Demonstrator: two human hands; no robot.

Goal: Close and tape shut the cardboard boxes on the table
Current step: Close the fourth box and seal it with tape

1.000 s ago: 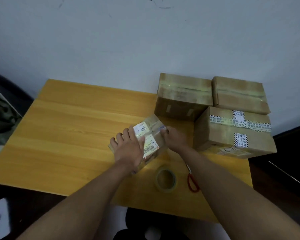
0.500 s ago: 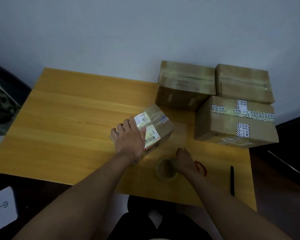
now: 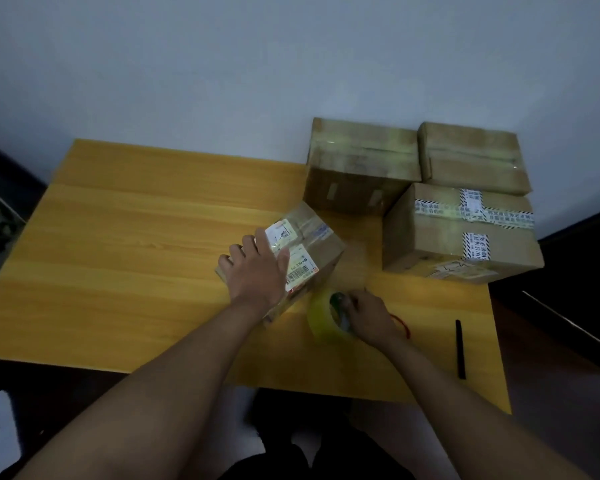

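Currently on my feed, item by item. Small cardboard box (image 3: 302, 244): closed, clear-taped, white labels on top, sitting near the middle of the wooden table (image 3: 136, 237). Left hand (image 3: 257, 271): laid flat on the box's top, fingers straight, pressing it down. Tape roll (image 3: 321, 318): yellowish, tilted up on edge just beside the box's near corner. Right hand (image 3: 369, 317): fingers curled round the roll, gripping it from its right side. Scissors (image 3: 403, 325): red handle only, showing behind the right hand; the rest is hidden. Black pen (image 3: 460, 349): lying near the table's right edge, well apart from the roll. Three larger boxes, all closed and taped, grouped at the far right: one at back left (image 3: 357, 164), one at back right (image 3: 471, 157), one in front bearing printed tape (image 3: 458, 233).
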